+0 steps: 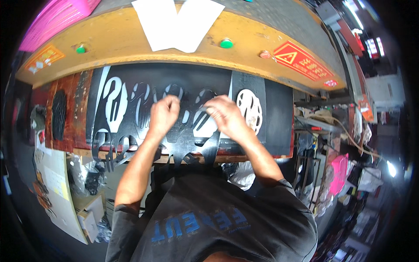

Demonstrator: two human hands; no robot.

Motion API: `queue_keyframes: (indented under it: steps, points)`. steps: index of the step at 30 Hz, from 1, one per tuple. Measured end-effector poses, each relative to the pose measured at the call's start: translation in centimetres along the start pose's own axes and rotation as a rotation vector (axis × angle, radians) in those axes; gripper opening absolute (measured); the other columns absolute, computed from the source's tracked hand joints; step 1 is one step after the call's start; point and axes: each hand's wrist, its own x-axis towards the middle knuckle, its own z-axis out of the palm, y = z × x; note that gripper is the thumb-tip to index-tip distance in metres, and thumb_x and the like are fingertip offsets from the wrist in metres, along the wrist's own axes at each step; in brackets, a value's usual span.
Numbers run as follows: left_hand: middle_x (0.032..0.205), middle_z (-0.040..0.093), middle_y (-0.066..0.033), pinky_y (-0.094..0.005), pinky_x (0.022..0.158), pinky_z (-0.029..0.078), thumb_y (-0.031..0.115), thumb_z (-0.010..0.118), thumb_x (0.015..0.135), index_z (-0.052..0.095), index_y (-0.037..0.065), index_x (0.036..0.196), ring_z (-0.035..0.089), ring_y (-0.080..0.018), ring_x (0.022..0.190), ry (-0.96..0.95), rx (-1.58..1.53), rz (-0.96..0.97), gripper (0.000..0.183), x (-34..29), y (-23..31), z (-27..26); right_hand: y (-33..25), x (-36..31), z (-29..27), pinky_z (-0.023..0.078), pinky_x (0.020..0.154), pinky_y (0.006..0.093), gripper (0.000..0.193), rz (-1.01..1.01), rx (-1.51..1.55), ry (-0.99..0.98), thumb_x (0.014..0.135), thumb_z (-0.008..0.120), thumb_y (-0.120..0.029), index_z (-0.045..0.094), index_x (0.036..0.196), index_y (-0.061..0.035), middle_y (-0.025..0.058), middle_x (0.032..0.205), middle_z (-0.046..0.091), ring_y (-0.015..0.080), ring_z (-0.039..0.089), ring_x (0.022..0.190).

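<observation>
**Two hands on a black cut-out sheet at a press desk**

A yellow machine beam (131,39) with green buttons (226,43) and white paper sheets (176,22) lies beyond the desk (279,118). A pink crate (52,17) sits far left. The black sheet (131,113), punched with glove-shaped holes showing white beneath, lies flat on the desk. The left hand (163,114) and right hand (224,115) press curled fingers onto it; their grip cannot be told.

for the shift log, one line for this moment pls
left hand: on black cut-out sheet | right hand: on same sheet | sheet: flat on press bed
</observation>
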Motion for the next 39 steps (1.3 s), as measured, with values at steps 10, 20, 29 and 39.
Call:
queue_keyframes:
  steps: [10,20,29,39]
  points:
    - [0.102,0.073,-0.0172,-0.0450,0.095,0.055,0.034,0.078,0.093,0.083,0.009,0.102,0.069,-0.0357,0.103,-0.728,0.485,0.625,0.027,18.1,0.8,7.8,-3.5,-4.4,6.9,0.053,0.091,0.0425,0.026,0.107,-0.164,-0.012,0.083,0.072,-0.006,0.072,0.109,-0.0042,0.0074,0.102,0.072,0.0308,0.064,0.103]
    - [0.087,0.078,-0.0170,-0.0468,0.081,0.059,0.039,0.090,0.079,0.080,0.006,0.088,0.076,-0.0331,0.086,-0.890,0.584,0.555,0.035,19.9,1.2,9.0,-5.4,-7.2,12.9,0.054,0.085,0.0394,0.020,0.356,-0.254,-0.022,0.079,0.069,-0.007,0.070,0.098,-0.0021,0.0102,0.092,0.068,0.0305,0.066,0.090]
    - [0.115,0.071,-0.0119,-0.0493,0.099,0.053,0.039,0.089,0.081,0.074,0.011,0.097,0.063,-0.0375,0.117,-0.855,0.691,0.477,0.035,19.1,1.2,9.2,-16.9,-16.7,12.2,0.058,0.087,0.0427,0.018,0.974,0.412,0.073,0.105,0.068,-0.017,0.072,0.113,-0.0015,0.0166,0.105,0.073,0.0350,0.071,0.099]
    - [0.093,0.063,-0.0057,-0.0450,0.083,0.053,0.029,0.086,0.085,0.067,0.011,0.080,0.060,-0.0325,0.093,-0.457,0.390,0.935,0.027,16.2,-3.9,7.0,-5.8,-4.8,7.9,0.052,0.105,0.0481,0.072,0.692,-0.279,0.079,0.079,0.088,-0.040,0.065,0.134,-0.0001,0.0209,0.131,0.067,0.0398,0.065,0.120]
